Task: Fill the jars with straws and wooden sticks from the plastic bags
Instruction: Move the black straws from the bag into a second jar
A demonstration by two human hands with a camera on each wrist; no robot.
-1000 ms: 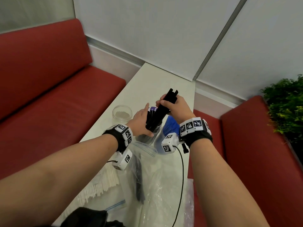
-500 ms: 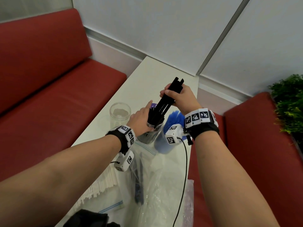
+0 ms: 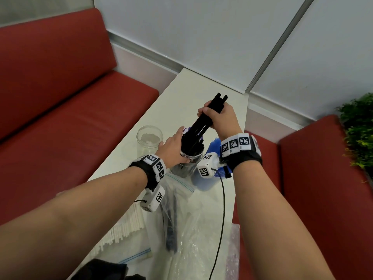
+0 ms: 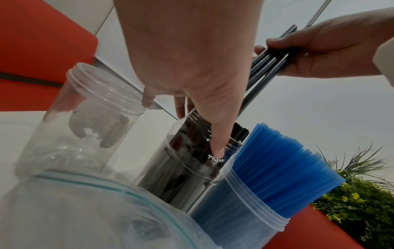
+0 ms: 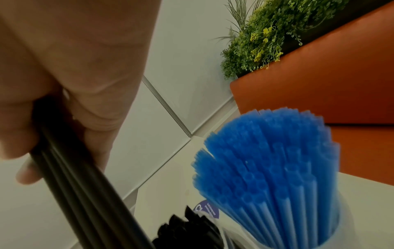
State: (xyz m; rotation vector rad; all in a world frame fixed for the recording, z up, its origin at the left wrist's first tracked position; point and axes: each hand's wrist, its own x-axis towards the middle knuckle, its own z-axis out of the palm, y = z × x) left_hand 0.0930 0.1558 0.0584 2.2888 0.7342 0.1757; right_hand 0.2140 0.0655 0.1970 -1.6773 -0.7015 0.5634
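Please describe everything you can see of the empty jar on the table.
The empty jar is clear, plastic-looking and cylindrical, with a threaded neck and no lid. It stands upright on the white table, left of the jar of black straws. Nothing shows inside it. The left hand is close beside its rim; contact cannot be told.

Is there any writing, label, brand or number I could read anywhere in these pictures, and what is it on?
Purple sticker behind the black straws: white print, a large "C" at most; the rest is too blurred to read.
Wrist bands and camera blocks: black-and-white square code patterns only, no letters or numbers.
Jars, plastic bags, blue straws: no text visible.
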